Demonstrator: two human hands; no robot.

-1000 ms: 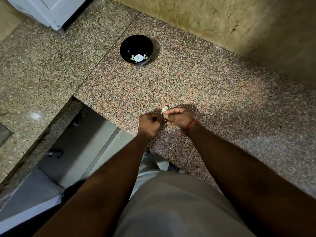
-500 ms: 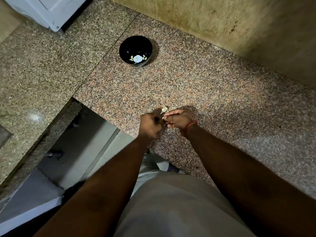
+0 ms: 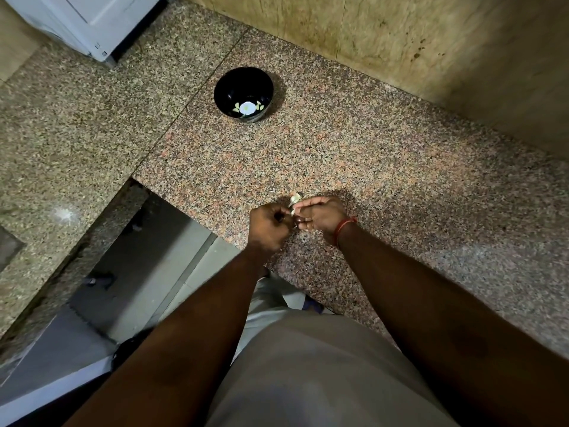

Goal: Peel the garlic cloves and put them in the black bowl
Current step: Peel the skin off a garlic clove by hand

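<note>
A pale garlic clove (image 3: 294,201) shows between my two hands, low over the granite counter (image 3: 385,167) near its front edge. My right hand (image 3: 320,215), with a red thread at the wrist, pinches the clove with curled fingers. My left hand (image 3: 269,224) is curled into a fist right beside it, its fingertips at the clove; the contact itself is hidden. The black bowl (image 3: 244,94), with a white flower painted on it, stands far ahead on the counter, well apart from both hands.
A yellowish stone wall (image 3: 400,35) closes off the back. A white appliance (image 3: 89,23) stands at the far left. The counter drops away at my left (image 3: 147,260) to the floor below. A second slab (image 3: 77,134) extends leftward.
Both hands stay together at the same spot, fingers working slightly on the clove. The bowl has not moved.
</note>
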